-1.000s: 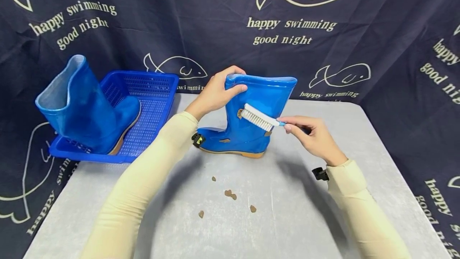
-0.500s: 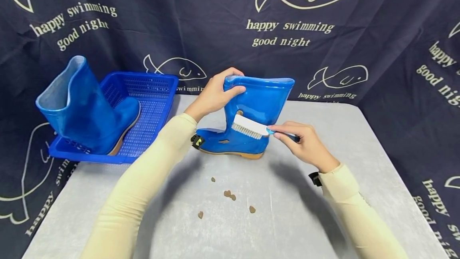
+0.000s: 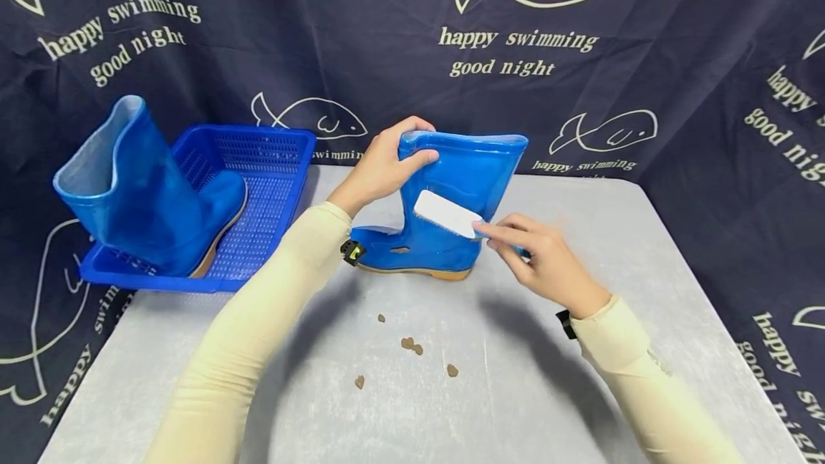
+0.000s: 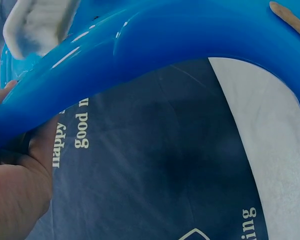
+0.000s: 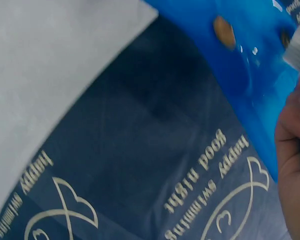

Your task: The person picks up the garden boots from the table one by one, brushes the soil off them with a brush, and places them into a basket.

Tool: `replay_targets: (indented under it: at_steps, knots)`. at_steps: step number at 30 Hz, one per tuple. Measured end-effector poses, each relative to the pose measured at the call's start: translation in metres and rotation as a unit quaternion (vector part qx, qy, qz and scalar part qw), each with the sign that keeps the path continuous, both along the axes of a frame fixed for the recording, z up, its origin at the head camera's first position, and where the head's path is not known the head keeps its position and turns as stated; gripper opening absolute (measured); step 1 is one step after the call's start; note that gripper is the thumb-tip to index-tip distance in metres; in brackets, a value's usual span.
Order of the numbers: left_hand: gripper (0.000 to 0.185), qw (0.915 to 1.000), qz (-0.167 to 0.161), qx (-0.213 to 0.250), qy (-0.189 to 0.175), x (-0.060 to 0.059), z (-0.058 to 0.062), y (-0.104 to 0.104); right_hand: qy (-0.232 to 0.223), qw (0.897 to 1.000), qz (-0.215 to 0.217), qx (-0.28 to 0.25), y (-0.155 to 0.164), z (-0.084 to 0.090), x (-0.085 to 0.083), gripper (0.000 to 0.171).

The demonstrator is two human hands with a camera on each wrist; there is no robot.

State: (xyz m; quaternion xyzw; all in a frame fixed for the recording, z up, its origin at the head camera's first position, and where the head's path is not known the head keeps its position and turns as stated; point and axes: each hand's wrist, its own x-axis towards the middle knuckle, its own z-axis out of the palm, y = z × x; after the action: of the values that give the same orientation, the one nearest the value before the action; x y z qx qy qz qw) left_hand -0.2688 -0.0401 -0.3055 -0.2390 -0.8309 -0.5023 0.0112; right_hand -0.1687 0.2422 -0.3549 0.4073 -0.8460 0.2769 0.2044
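Mid-scrub on the blue boot, mud blobs coming off the shaft

My left hand grips the top rim, so the boot stands upright on the grey table, toe pointing left toward the basket, shaft straight up. My right hand pinches the white brush, which lies slantwise across the shaft, handle toward me. There's a brown spot left on the side, so I reckon the next pass needs firm strokes there.

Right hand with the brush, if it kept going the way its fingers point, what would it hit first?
Most likely the boot: the right hand points up-left and its brush already lies against the shaft.
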Motion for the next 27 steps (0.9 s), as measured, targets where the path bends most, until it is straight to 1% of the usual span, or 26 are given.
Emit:
replay_targets:
  at_steps: [1,6,9,11,13,16,18,21,24,27]
  knots:
    - [0.033,1.0,0.0,0.002,-0.001,0.0,0.0,0.0,-0.01,1.0,-0.001,0.005,0.0,-0.003,0.003,0.046]
    - [0.034,1.0,0.002,0.0,-0.006,0.0,0.001,-0.001,-0.018,1.0,0.0,0.021,0.0,-0.015,0.017,0.049]
    - [0.034,1.0,-0.001,-0.002,-0.006,0.001,0.001,0.0,-0.018,1.0,0.011,0.008,0.0,-0.017,0.021,0.05]
    - [0.034,1.0,-0.003,-0.001,-0.005,0.001,0.001,0.0,-0.013,1.0,0.02,-0.018,-0.001,-0.014,0.019,0.051]
    - [0.033,1.0,-0.002,0.001,-0.005,0.001,0.001,0.0,-0.006,0.999,0.023,-0.045,-0.002,-0.008,0.013,0.051]
    - [0.032,1.0,0.002,-0.001,-0.005,0.002,0.0,-0.001,-0.006,0.998,0.009,-0.066,-0.004,0.0,0.002,0.048]
    - [0.033,1.0,0.002,-0.002,-0.004,0.003,0.0,-0.002,-0.012,0.998,-0.002,-0.059,-0.004,0.002,-0.003,0.046]
    - [0.033,1.0,-0.001,-0.003,-0.003,0.003,-0.001,-0.002,-0.027,0.999,-0.007,-0.043,-0.002,-0.002,-0.005,0.045]
    - [0.033,1.0,0.003,0.002,0.004,0.001,0.0,-0.005,-0.027,0.999,-0.004,-0.021,0.001,-0.008,-0.002,0.047]
    - [0.032,1.0,0.001,0.0,0.004,0.0,0.0,-0.001,-0.033,0.999,-0.004,-0.013,0.007,-0.012,0.006,0.049]
